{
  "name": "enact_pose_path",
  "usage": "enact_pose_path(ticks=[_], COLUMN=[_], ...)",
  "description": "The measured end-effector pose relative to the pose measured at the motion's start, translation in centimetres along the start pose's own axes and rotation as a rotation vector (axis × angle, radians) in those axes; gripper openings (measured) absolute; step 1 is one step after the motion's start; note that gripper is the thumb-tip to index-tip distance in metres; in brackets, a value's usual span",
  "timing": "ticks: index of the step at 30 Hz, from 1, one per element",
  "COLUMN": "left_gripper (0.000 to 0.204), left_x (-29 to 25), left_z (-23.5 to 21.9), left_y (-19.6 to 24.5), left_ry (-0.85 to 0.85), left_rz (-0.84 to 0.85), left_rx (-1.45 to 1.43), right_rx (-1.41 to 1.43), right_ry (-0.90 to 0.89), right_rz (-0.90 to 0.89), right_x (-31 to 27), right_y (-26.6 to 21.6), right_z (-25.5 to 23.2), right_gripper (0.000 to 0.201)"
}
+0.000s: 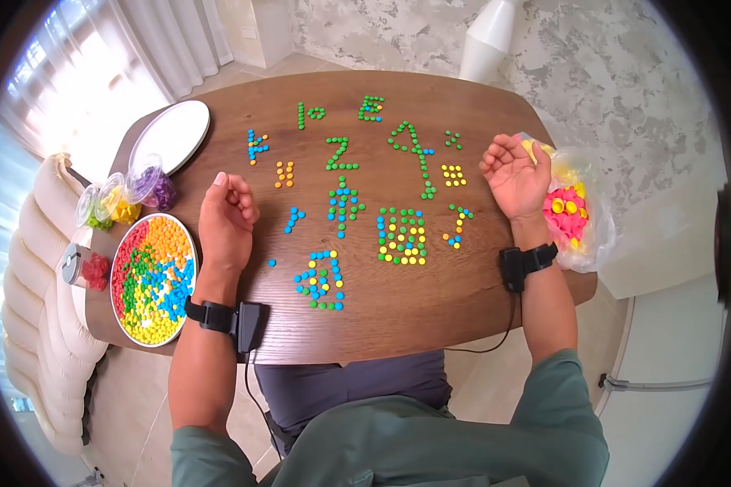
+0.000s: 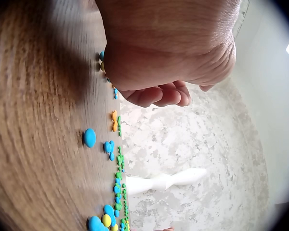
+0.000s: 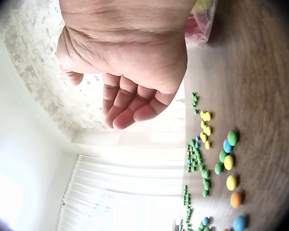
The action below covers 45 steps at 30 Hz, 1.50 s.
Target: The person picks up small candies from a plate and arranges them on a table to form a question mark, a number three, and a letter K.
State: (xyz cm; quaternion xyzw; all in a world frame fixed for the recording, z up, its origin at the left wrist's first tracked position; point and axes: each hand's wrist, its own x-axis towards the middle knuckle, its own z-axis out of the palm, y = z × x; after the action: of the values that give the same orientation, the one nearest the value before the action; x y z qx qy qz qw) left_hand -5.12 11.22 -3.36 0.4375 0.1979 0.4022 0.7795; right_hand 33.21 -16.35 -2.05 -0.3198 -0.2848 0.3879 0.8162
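Note:
My left hand rests on its edge at the table's left side, fingers loosely curled around nothing. Over on the right, my right hand lies palm up, relaxed and holding nothing. Between them, small round candies in green, blue, yellow and orange form letter-like and other patterns, among them a green Z and a framed square pattern. One loose blue candy lies near my left wrist; the left wrist view shows this blue candy large. In the right wrist view, yellow candies sit beyond my fingers.
A round tray of color-sorted candies stands at the left, with lidded cups of purple, yellow and green pieces and a jar of red ones. Behind lies a white oval plate. A clear bag with pink and yellow contents sits right.

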Motion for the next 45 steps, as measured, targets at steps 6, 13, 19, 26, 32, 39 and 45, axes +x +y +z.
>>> enact_pose_path(ticks=[6,13,19,26,32,39,45], left_gripper=[0.034,0.033,0.034,0.033,0.034,0.034,0.033], left_x=[0.01,-0.09,0.06,0.16,0.15,0.15,0.2], left_z=[-0.12,0.11,-0.18,-0.22,-0.23,-0.22,-0.17], left_y=[0.04,0.27,0.1,0.08,0.16,0.17,0.21], left_ry=[-0.033,-0.028,-0.032,-0.029,-0.017,0.001,0.018], left_rz=[-0.005,-0.006,0.002,0.006,0.003,0.024,0.016], left_rx=[0.015,0.02,0.02,-0.006,0.006,-0.003,-0.034], right_rx=[0.004,-0.005,-0.006,0.003,-0.009,-0.004,-0.005], right_ry=[-0.016,-0.021,-0.027,-0.017,-0.029,-0.039,-0.031], right_rz=[0.004,0.009,0.01,0.017,0.017,0.022,0.021], right_x=[0.06,0.06,0.06,0.09,0.08,0.12,0.08], right_y=[0.05,0.04,0.02,0.05,0.03,0.08,0.09], right_z=[-0.03,-0.1,-0.07,-0.31,-0.26,-0.32,-0.21], right_gripper=[0.061,0.062,0.061,0.062,0.062,0.061,0.061])
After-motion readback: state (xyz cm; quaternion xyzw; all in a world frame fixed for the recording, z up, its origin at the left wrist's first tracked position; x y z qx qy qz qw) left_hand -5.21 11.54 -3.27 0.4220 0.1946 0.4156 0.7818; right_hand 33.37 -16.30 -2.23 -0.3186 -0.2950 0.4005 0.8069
